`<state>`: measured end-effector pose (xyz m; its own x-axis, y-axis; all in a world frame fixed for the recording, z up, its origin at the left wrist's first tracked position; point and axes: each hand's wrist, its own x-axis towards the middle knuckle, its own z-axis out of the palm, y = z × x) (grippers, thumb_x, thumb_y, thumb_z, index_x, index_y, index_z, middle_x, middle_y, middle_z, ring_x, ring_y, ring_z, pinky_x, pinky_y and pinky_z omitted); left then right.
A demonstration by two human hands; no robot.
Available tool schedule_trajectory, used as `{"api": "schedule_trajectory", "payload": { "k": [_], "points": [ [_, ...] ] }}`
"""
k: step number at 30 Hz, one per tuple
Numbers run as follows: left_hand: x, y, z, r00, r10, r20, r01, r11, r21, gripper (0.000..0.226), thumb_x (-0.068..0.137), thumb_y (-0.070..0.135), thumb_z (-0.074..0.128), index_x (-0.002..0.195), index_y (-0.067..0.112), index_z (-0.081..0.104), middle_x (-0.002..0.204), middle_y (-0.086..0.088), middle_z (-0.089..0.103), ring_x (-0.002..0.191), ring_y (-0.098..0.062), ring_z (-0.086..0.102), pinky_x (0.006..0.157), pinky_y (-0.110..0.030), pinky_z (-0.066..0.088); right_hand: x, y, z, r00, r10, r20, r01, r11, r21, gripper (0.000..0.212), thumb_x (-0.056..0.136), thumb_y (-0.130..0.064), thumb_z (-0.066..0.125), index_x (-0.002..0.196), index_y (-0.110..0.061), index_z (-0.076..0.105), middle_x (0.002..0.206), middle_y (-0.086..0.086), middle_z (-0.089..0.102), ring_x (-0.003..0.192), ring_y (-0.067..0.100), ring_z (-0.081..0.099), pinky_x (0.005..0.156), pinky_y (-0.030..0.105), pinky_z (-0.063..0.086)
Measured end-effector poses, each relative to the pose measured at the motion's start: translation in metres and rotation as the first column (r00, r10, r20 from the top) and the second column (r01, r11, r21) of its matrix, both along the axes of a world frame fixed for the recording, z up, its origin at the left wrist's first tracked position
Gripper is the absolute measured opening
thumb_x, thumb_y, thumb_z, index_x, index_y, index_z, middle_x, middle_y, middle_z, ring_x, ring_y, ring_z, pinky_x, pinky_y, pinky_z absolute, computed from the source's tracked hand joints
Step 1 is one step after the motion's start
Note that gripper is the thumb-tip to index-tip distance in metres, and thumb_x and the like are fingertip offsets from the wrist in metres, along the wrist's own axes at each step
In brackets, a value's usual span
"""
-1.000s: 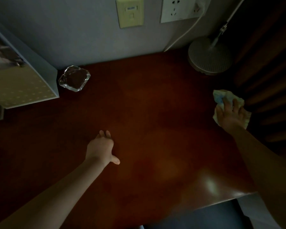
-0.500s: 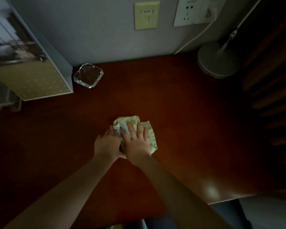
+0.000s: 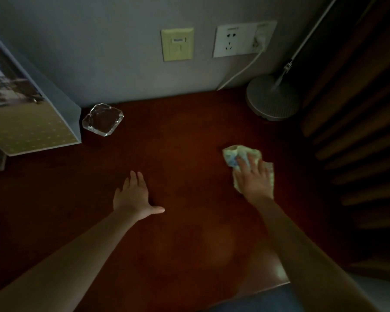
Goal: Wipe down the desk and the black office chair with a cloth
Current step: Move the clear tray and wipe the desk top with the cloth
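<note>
Cloth (image 3: 245, 154), pale, crumpled and marked with blue, lies on the right part of the reddish-brown wooden worktop (image 3: 189, 143), pinned under the right hand (image 3: 254, 179). That hand's fingers (image 3: 242, 162) are stretched out flat and slightly spread over the fabric, pressing it down without curling round it. The cloth bunches out beyond the fingertips and along the hand's outer side. The left hand (image 3: 131, 197) rests palm down on the bare worktop, well apart from the cloth. Its fingers (image 3: 133, 176) are straight and close together, the thumb splayed sideways, holding nothing.

At the back left a clear, chunky glass ashtray (image 3: 103, 120) stands just beside the corner of a leaning pale-framed panel (image 3: 27, 122). At the back right a round grey lamp base (image 3: 273, 101) sits by the grey wall (image 3: 99, 52), a thin stem rising from it. A white cable (image 3: 243, 69) runs from the white wall socket (image 3: 241, 39) down to the worktop's rear edge. A yellowish wall plate (image 3: 177, 44) is near the socket. Dark wooden slats (image 3: 358, 131) fill the right side. The light is dim.
</note>
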<state>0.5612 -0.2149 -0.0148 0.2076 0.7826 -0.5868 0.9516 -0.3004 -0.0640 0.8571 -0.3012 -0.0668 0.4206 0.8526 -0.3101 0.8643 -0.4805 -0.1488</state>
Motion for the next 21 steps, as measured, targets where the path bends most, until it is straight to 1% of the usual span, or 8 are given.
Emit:
{"api": "schedule_trajectory", "payload": {
  "k": [3, 5, 10, 12, 15, 18, 19, 21],
  "points": [
    [0.014, 0.017, -0.001, 0.998, 0.056, 0.009, -0.056, 0.998, 0.007, 0.13, 0.065, 0.073, 0.064, 0.149, 0.008, -0.01, 0.157, -0.016, -0.007, 0.146, -0.029, 0.006, 0.115, -0.047, 0.02, 0.05, -0.004, 0.004, 0.991, -0.12, 0.056, 0.119, 0.993, 0.022, 0.056, 0.099, -0.042, 0.03, 0.15, -0.033, 0.008, 0.157, 0.015, 0.012, 0.138, 0.044, 0.02, 0.112, 0.055, 0.018],
    [0.022, 0.028, -0.003, 0.995, 0.089, -0.033, -0.089, 0.996, 0.003, 0.133, 0.063, 0.073, 0.066, 0.149, 0.008, -0.012, 0.156, -0.019, -0.009, 0.145, -0.032, 0.004, 0.114, -0.048, 0.022, 0.074, -0.004, 0.006, 0.976, -0.187, 0.109, 0.183, 0.982, 0.043, 0.056, 0.099, -0.041, 0.033, 0.15, -0.03, 0.013, 0.155, 0.018, 0.017, 0.133, 0.046, 0.029, 0.108, 0.056, 0.02],
    [0.025, 0.051, -0.008, 0.977, 0.166, -0.135, -0.174, 0.983, -0.05, 0.151, 0.049, 0.076, 0.072, 0.146, 0.008, -0.022, 0.153, -0.025, -0.018, 0.144, -0.039, -0.003, 0.114, -0.05, 0.018, 0.124, 0.007, -0.002, 0.955, -0.285, 0.083, 0.279, 0.957, 0.08, 0.053, 0.1, -0.041, 0.03, 0.15, -0.031, 0.015, 0.157, 0.015, 0.012, 0.137, 0.046, 0.021, 0.109, 0.06, 0.018],
    [0.025, 0.055, -0.009, 0.973, 0.176, -0.15, -0.187, 0.981, -0.06, 0.155, 0.045, 0.077, 0.073, 0.145, 0.008, -0.025, 0.152, -0.026, -0.018, 0.144, -0.04, -0.002, 0.115, -0.05, 0.015, 0.136, 0.01, -0.006, 0.943, -0.317, 0.1, 0.307, 0.946, 0.107, 0.051, 0.1, -0.042, 0.026, 0.149, -0.029, 0.018, 0.156, 0.017, 0.015, 0.135, 0.048, 0.023, 0.108, 0.063, 0.018],
    [0.024, 0.059, -0.012, 0.975, 0.17, -0.145, -0.179, 0.982, -0.057, 0.158, 0.041, 0.077, 0.074, 0.145, 0.006, -0.022, 0.153, -0.029, -0.013, 0.143, -0.042, 0.004, 0.116, -0.047, 0.016, 0.144, 0.02, -0.005, 0.917, -0.39, 0.087, 0.377, 0.917, 0.132, 0.052, 0.1, -0.041, 0.03, 0.149, -0.024, 0.023, 0.153, 0.021, 0.019, 0.132, 0.05, 0.025, 0.106, 0.063, 0.02],
    [0.023, 0.06, -0.014, 0.981, 0.161, -0.112, -0.167, 0.985, -0.042, 0.159, 0.04, 0.076, 0.075, 0.146, 0.004, -0.019, 0.153, -0.03, -0.01, 0.143, -0.043, 0.007, 0.116, -0.046, 0.017, 0.144, 0.027, -0.004, 0.906, -0.416, 0.081, 0.403, 0.905, 0.135, 0.06, 0.094, -0.046, 0.023, 0.148, -0.018, 0.028, 0.152, 0.023, 0.021, 0.134, 0.049, 0.024, 0.106, 0.065, 0.021],
    [0.022, 0.06, -0.015, 0.982, 0.163, -0.099, -0.167, 0.985, -0.042, 0.159, 0.039, 0.076, 0.075, 0.146, 0.004, -0.019, 0.153, -0.03, -0.01, 0.143, -0.043, 0.007, 0.116, -0.046, 0.017, 0.141, 0.028, -0.004, 0.905, -0.415, 0.093, 0.402, 0.906, 0.131, 0.063, 0.092, -0.048, 0.022, 0.146, -0.017, 0.032, 0.15, 0.026, 0.024, 0.131, 0.053, 0.028, 0.103, 0.067, 0.024],
    [0.021, 0.059, -0.016, 0.984, 0.161, -0.078, -0.164, 0.985, -0.043, 0.159, 0.039, 0.076, 0.075, 0.146, 0.004, -0.018, 0.152, -0.031, -0.009, 0.142, -0.044, 0.007, 0.116, -0.046, 0.018, 0.134, 0.025, -0.005, 0.908, -0.404, 0.115, 0.389, 0.912, 0.132, 0.057, 0.094, -0.043, 0.03, 0.144, -0.017, 0.033, 0.147, 0.03, 0.027, 0.12, 0.061, 0.035, 0.096, 0.072, 0.028]
  ]
}}
